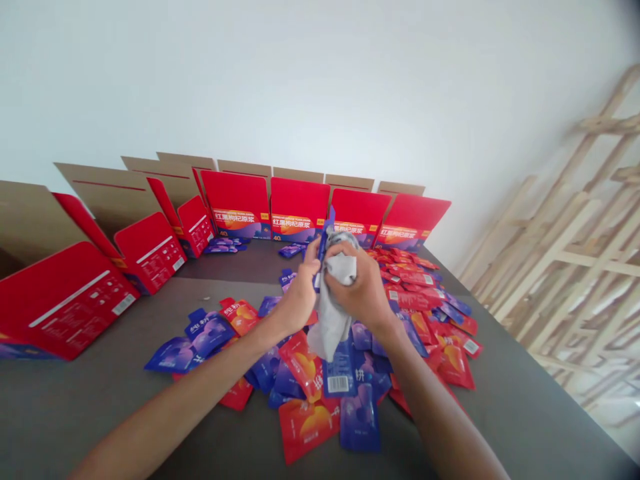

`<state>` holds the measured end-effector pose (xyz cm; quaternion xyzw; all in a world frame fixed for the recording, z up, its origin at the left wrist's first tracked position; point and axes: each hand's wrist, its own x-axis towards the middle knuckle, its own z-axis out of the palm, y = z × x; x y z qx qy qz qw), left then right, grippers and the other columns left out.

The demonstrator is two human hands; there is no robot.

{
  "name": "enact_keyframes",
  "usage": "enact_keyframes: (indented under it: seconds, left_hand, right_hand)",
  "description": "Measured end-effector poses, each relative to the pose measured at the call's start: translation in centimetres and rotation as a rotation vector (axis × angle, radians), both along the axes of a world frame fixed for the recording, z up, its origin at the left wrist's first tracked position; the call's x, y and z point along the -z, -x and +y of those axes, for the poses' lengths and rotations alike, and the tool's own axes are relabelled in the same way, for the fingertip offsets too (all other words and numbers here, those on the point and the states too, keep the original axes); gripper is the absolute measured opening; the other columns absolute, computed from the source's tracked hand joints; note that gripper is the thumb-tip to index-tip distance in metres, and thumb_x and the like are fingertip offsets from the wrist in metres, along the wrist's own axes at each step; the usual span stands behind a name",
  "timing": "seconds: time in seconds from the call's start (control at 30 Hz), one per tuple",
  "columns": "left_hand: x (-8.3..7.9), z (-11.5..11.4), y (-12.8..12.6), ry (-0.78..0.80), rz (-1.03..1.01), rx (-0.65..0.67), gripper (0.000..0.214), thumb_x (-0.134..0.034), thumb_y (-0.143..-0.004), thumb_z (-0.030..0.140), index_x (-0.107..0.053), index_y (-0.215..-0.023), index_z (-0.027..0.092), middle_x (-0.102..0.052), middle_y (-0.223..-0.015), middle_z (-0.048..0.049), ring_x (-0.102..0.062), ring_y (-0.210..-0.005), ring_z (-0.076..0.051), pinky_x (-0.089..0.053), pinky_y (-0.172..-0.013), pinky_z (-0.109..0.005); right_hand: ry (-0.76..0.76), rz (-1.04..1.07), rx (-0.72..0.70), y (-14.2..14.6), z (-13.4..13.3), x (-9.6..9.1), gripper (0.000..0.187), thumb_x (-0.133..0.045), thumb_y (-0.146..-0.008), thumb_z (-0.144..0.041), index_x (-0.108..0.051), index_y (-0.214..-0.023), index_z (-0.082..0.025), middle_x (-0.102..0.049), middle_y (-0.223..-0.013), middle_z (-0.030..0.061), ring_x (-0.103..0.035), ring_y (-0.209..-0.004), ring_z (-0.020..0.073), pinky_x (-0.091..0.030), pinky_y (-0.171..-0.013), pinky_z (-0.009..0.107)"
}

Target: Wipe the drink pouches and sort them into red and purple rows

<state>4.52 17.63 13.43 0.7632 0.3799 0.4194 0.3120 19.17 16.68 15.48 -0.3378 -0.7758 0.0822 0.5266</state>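
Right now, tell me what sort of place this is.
Probably a packing room: open red cartons line a white wall, red and blue sachets lie heaped on a dark table, and wooden frames lean nearby.

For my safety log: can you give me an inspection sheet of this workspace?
Surface: dark grey table.
Job's things: held blue sachet; grey-white soft item.
Clutter: heap of red sachets and blue sachets around and beneath the hands.
Grippers: left hand closed on the held blue sachet; right hand closed on the grey-white soft item.
Cables: nothing seen.
Surroundings: open red cartons along a white wall; wooden frames at right.
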Motion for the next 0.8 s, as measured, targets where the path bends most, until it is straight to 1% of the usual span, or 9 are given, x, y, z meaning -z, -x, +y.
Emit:
enact_keyframes:
  seconds: [0.1, 0.17, 0.23, 0.3, 0.37, 0.43, 0.53, 0.63, 0.8]
  left_hand:
    - [0.1, -2.2, -1.2, 0.064, -0.186, 0.1, 0.056, -0.025, -0.103, 0.034, -0.037, -0.155, 0.019, -0.048, -0.161, -0.0099, -0.038, -0.153, -0.025, -0.026, -0.13, -0.043]
    - [0.3, -3.1, -1.9, 0.197, -0.255, 0.182, 0.055, -0.035, -0.101, 0.036, -0.04, -0.153, 0.019, -0.053, -0.155, -0.0116, -0.046, -0.146, -0.028, -0.031, -0.127, -0.046]
    - [0.4, -3.4, -2.3, 0.411, -0.367, 0.205, 0.055, -0.049, -0.097, 0.04, -0.046, -0.15, 0.022, -0.064, -0.137, -0.0108, -0.061, -0.127, -0.03, -0.045, -0.115, -0.048]
    - [0.4, -3.0, -2.4, 0.595, -0.517, 0.201, 0.058, -0.069, -0.089, 0.04, -0.053, -0.143, 0.025, -0.069, -0.122, -0.0082, -0.068, -0.106, -0.026, -0.055, -0.096, -0.042]
    - [0.5, -2.2, -2.4, 0.688, -0.636, 0.206, 0.06, -0.085, -0.079, 0.035, -0.061, -0.133, 0.024, -0.071, -0.114, -0.0069, -0.069, -0.091, -0.022, -0.057, -0.081, -0.036]
    - [0.7, -1.3, -2.2, 0.711, -0.709, 0.199, 0.056, -0.093, -0.072, 0.031, -0.066, -0.121, 0.021, -0.072, -0.107, -0.0058, -0.069, -0.081, -0.018, -0.057, -0.072, -0.031]
    - [1.3, 0.2, -1.9, 0.702, -0.794, 0.118, 0.047, -0.092, -0.073, 0.026, -0.066, -0.112, 0.02, -0.073, -0.096, -0.0031, -0.07, -0.072, -0.016, -0.057, -0.063, -0.028]
    - [1.8, 1.1, -1.7, 0.736, -0.858, 0.041, 0.03, -0.079, -0.086, 0.023, -0.066, -0.113, 0.02, -0.075, -0.095, -0.0039, -0.071, -0.072, -0.017, -0.058, -0.062, -0.029]
    - [1.8, 1.4, -1.5, 0.734, -0.92, 0.001, 0.021, -0.064, -0.098, 0.023, -0.069, -0.117, 0.019, -0.077, -0.115, -0.0088, -0.074, -0.101, -0.022, -0.061, -0.086, -0.035]
  right_hand:
    - [-0.038, 0.129, 0.189, -1.5, 0.9, -0.4, 0.014, -0.061, -0.082, -0.019, -0.061, -0.095, -0.024, -0.065, -0.084, 0.0001, -0.06, -0.074, 0.0194, -0.046, -0.072, 0.031]
    - [-0.065, 0.185, 0.275, -2.7, 1.4, -0.7, 0.013, -0.061, -0.082, -0.02, -0.062, -0.095, -0.023, -0.065, -0.084, 0.0004, -0.059, -0.073, 0.0188, -0.046, -0.072, 0.032]
    - [-0.087, 0.228, 0.321, -3.9, 1.7, -1.2, 0.009, -0.062, -0.084, -0.02, -0.062, -0.093, -0.022, -0.065, -0.083, 0.0004, -0.058, -0.071, 0.0182, -0.046, -0.071, 0.032]
    - [-0.105, 0.266, 0.351, -4.9, 1.8, -1.6, 0.006, -0.063, -0.085, -0.022, -0.062, -0.091, -0.022, -0.064, -0.082, 0.0002, -0.058, -0.071, 0.0178, -0.046, -0.069, 0.032]
    - [-0.12, 0.3, 0.376, -5.6, 1.6, -2.1, 0.006, -0.065, -0.086, -0.023, -0.061, -0.091, -0.022, -0.063, -0.08, -0.0004, -0.057, -0.07, 0.0175, -0.046, -0.068, 0.031]
    - [-0.125, 0.321, 0.374, -6.0, 1.4, -2.5, 0.007, -0.066, -0.087, -0.025, -0.061, -0.091, -0.023, -0.063, -0.081, -0.0005, -0.057, -0.07, 0.0173, -0.046, -0.068, 0.031]
    - [-0.08, 0.243, 0.281, -5.8, 1.0, -2.7, 0.006, -0.065, -0.087, -0.023, -0.061, -0.092, -0.023, -0.064, -0.082, -0.0007, -0.058, -0.07, 0.0172, -0.046, -0.067, 0.031]
    - [-0.001, 0.02, 0.179, -4.8, 1.0, -1.9, 0.01, -0.064, -0.085, -0.019, -0.063, -0.094, -0.024, -0.066, -0.083, -0.001, -0.06, -0.071, 0.0176, -0.045, -0.068, 0.03]
    - [0.105, -0.315, 0.193, -1.8, 1.4, 0.7, 0.018, -0.06, -0.087, -0.019, -0.064, -0.103, -0.024, -0.07, -0.096, 0.0045, -0.066, -0.084, 0.0232, -0.047, -0.073, 0.032]
